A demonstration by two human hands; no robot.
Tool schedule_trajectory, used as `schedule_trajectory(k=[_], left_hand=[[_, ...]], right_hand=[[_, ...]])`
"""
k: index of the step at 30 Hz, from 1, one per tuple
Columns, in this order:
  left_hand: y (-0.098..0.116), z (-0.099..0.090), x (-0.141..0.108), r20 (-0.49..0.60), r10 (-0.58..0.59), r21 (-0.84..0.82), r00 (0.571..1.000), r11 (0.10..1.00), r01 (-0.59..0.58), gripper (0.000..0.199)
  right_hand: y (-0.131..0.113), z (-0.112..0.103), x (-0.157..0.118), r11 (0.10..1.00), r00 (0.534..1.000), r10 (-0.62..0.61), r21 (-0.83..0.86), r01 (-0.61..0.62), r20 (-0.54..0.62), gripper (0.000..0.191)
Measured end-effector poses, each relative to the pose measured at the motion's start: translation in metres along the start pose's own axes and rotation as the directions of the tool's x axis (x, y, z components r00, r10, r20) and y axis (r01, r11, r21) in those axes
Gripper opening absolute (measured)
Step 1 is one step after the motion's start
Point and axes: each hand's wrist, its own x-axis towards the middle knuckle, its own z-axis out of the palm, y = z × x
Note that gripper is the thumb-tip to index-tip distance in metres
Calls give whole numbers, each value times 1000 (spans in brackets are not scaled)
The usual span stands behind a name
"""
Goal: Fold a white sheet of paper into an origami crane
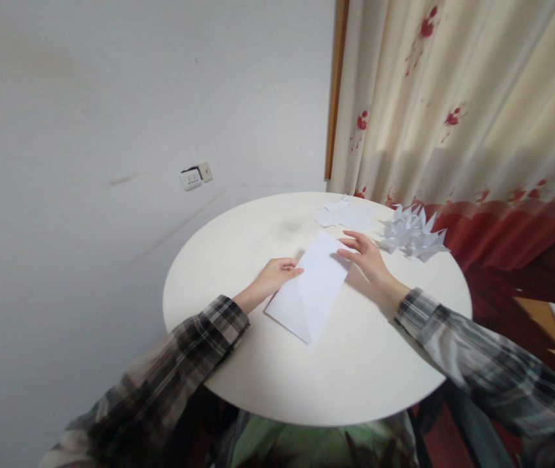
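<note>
A folded sheet of white paper [314, 286] lies aslant over the round white table, one corner pointing toward me. My left hand [277, 273] pinches its left edge, thumb on top and fingers curled at the side. At the upper right edge of the sheet is my right hand [362, 253], its fingers apart, with fingertips at or just over the paper. Whether those fingertips press on it I cannot tell.
The round white table [214, 273] stands against a wall. Spiky folded paper pieces [414, 234] sit in a cluster at its right, beside flat paper scraps [338, 213] at the back. A patterned curtain [453, 97] hangs behind. A wall socket [191, 179] is at the left.
</note>
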Motion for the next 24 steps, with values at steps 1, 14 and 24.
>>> schedule_trajectory(k=[1,14,24], left_hand=[[1,0,0,-50,22,-45,998,999,-24,29],[6,8,-5,21,107,-150,994,983,-103,45],[12,7,-7,-58,62,-111,996,991,-68,8]], right_hand=[[1,0,1,998,998,55,32,-54,-12,56],[2,22,-19,962,940,208,118,-247,268,36],[-4,20,-18,984,960,140,75,-163,242,10]])
